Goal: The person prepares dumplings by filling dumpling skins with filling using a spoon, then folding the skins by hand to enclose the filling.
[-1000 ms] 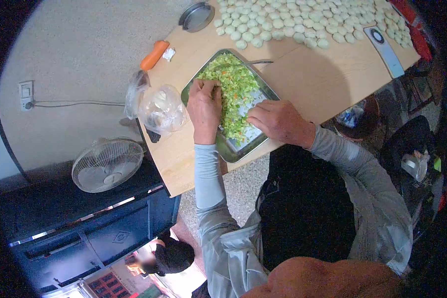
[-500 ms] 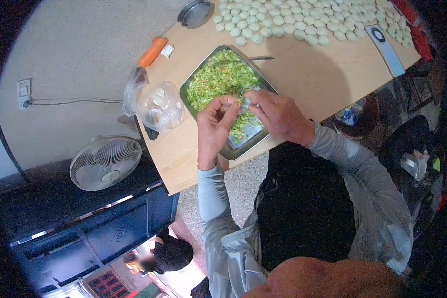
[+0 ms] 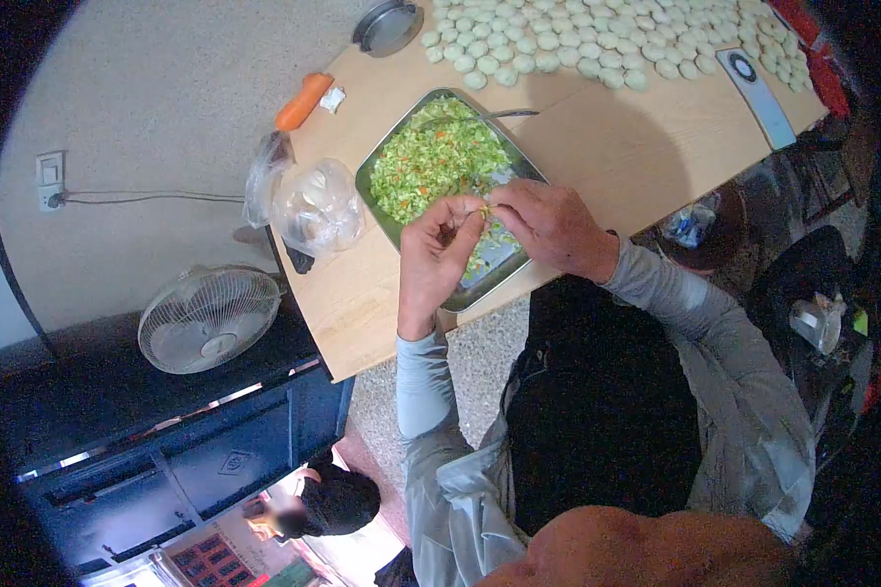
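A metal tray on the wooden table holds finely chopped green vegetable with orange bits. A long-handled utensil rests over its upper right rim. Above the tray's lower part, my left hand and my right hand meet fingertip to fingertip. Both are closed in pinches around something small and yellowish, too small to name. A bare patch of the tray's bottom shows beneath my right hand.
Many pale round dough pieces cover the table's far side, near a phone. A round metal container, a carrot and plastic bags lie leftward. A fan and a person are beyond.
My left hand has moved slightly right, and its fingertips now touch those of my right hand. The small gap between the two hands has closed.
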Available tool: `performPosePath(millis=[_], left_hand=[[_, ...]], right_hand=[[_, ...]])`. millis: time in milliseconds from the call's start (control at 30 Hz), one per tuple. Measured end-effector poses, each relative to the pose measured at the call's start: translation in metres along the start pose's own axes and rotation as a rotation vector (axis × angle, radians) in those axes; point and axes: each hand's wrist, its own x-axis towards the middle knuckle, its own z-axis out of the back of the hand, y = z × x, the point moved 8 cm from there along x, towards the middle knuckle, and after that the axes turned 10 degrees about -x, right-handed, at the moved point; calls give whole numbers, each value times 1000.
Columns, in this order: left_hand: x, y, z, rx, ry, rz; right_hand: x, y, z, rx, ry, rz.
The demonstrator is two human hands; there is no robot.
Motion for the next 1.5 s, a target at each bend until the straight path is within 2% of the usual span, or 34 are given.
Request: performPosePath(millis=[167, 367, 633, 733, 833, 933, 1033, 1133, 1233, 1333, 1500], left_hand=[[0, 2, 0, 24, -3, 17], [1, 12, 6, 67, -22, 26], [1, 12, 8, 83, -17, 36], [6, 9, 13, 195, -78, 47], [19, -33, -4, 796, -50, -401], [40, -41, -27, 828, -5, -567], [54, -43, -43, 928, 12, -635], [64, -34, -47, 945, 123, -552], [58, -22, -47, 1004, 173, -563], [47, -6, -25, 1048, 179, -357], [29, -30, 12, 785, 19, -412]], right_hand=[[-1, 0, 0, 9, -70, 32], [0, 3, 0, -26, 17, 71], [1, 7, 1, -75, -7, 95], [1, 9, -3, -98, 41, 125], [1, 13, -2, -130, 36, 155], [1, 13, -3, -154, 44, 152], [-1, 10, -6, -166, 40, 155], [-1, 10, -6, -165, 17, 166], [1, 14, -1, -134, 25, 176], [0, 13, -1, -137, 48, 165], [-2, 11, -6, -151, 41, 182]])
